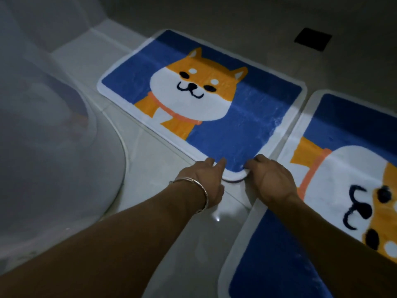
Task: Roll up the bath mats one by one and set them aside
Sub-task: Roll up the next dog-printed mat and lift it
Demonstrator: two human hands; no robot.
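Fingers (221,163) of the left hand (203,178) and right hand (274,179) pinch the slightly raised near corner of the blue, white-bordered dog-print bath mat (247,117), spread on the pale tiled floor (171,166); a matching second mat (343,125) lies just right.

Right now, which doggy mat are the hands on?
Find the white rounded fixture on the left. Beside it lies a blue bath mat with an orange dog. Unlike the matching mat to its right, its whole dog shows, and the left hand and right hand hold its near corner.
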